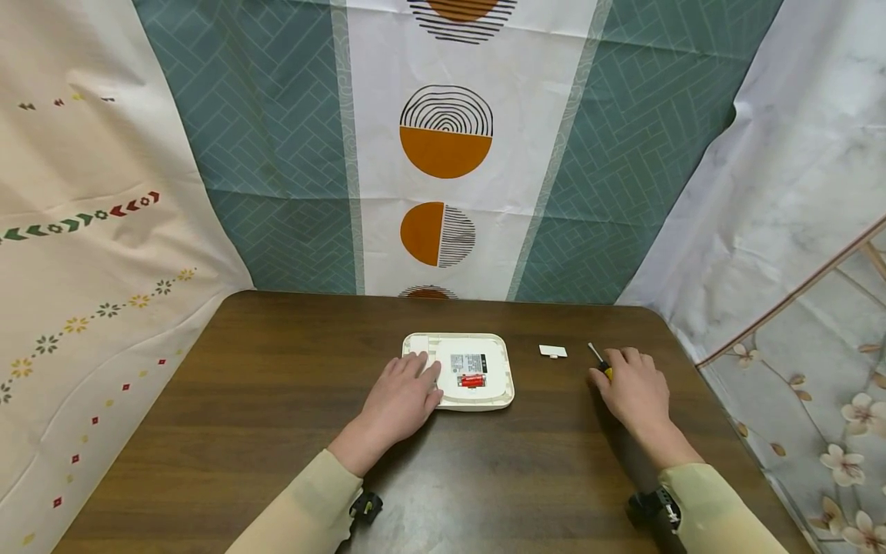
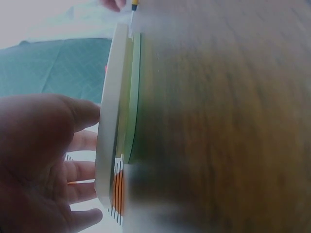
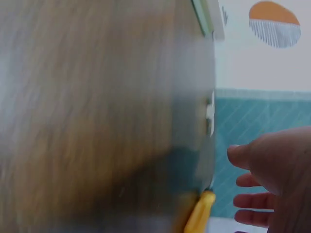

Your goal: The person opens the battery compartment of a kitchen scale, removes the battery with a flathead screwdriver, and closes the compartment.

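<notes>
A white, rounded-square device (image 1: 500, 385) lies with its label side up on the table. In its compartment sits red battery material (image 1: 472, 381); whether it is one cell or two I cannot tell. My left hand (image 1: 401, 392) rests on the device's left side, fingers extended over its edge. A small white cover (image 1: 553, 351) with a tab lies apart, to the right of the device. Further right, my right hand (image 1: 637, 388) hovers over a screwdriver (image 3: 200, 213) with a yellow and black handle. In the right wrist view, its fingers are loose and apart from the handle.
The brown wooden table (image 1: 277, 400) runs back to a hanging cloth (image 1: 284, 138) with teal panels and orange circles. Pale patterned cloths hang on the left and right sides. A dark strap device (image 1: 654, 508) sits on my right wrist, another on the left.
</notes>
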`<state>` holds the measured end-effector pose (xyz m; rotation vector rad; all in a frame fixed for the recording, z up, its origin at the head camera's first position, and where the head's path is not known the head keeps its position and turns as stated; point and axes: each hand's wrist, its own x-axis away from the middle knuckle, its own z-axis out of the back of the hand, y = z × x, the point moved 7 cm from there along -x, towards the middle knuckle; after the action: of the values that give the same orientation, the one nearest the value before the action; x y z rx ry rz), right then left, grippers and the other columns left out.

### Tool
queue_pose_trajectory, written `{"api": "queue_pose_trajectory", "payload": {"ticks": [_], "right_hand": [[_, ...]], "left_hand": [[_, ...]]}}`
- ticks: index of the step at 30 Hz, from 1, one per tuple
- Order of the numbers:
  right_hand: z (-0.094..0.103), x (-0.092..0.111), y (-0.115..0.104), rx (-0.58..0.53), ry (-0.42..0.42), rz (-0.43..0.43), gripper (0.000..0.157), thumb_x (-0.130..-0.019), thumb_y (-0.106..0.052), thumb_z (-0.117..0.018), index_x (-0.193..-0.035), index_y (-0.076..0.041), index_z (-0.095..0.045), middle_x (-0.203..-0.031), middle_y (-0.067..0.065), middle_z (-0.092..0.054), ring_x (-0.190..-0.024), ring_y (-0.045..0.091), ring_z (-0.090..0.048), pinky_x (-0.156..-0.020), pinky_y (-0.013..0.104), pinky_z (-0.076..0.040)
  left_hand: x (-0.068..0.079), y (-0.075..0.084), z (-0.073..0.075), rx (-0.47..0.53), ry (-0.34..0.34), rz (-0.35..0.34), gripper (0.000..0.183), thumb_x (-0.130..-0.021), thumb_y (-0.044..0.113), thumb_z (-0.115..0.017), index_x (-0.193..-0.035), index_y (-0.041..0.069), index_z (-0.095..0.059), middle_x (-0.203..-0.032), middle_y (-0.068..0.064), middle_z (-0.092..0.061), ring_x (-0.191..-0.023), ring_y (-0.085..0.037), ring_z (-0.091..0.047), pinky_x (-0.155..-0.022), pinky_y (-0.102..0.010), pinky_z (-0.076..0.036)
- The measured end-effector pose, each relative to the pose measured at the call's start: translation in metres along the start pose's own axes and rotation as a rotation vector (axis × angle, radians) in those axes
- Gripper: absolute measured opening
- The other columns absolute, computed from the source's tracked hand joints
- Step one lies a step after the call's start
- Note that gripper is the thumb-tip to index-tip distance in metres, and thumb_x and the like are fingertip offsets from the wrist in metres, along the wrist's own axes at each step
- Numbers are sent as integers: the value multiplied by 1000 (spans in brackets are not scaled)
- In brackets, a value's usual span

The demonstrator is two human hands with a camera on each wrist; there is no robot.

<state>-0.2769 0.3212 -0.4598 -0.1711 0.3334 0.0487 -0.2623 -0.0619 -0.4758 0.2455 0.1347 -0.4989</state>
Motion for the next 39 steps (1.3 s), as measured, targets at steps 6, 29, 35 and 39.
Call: {"api": "queue_pose_trajectory", "payload": {"ticks": [6, 29, 35, 39], "right_hand": [[9, -4, -34, -9, 19, 74, 48, -104, -29, -79, -138, 5, -69, -136, 31, -64, -127, 57, -56, -96, 74, -50], [-5, -10, -135, -141, -114, 211, 46, -102, -31, -83, -140, -6, -73, -142, 17, -67, -130, 42, -65, -109, 63, -53], [-11, -8, -151, -166, -129, 266, 44, -101, -30, -84, -138, -7, -75, -145, 16, -67, -135, 40, -63, -115, 60, -49], [-13, -6, -159, -177, -120, 335, 40, -101, -25, -85, -135, -7, -77, -147, 17, -67, -138, 39, -61, -120, 59, -44]], "left_hand": [[0, 1, 1, -4, 1, -2, 50, -111, 33, -68, -153, 6, -65, -161, -24, -55, -150, -45, -49, -126, -62, -36], [-1, 1, 1, -3, -6, -3, 51, -112, 33, -66, -155, 5, -63, -162, -24, -53, -152, -46, -47, -127, -61, -35], [-1, 1, 0, -6, -4, -9, 51, -112, 33, -67, -154, 5, -64, -162, -25, -54, -151, -46, -48, -126, -61, -36], [-1, 1, -1, -10, -8, -6, 51, -112, 33, -66, -154, 5, -64, -162, -24, -53, -152, -46, -48, -126, -60, -36]]}}
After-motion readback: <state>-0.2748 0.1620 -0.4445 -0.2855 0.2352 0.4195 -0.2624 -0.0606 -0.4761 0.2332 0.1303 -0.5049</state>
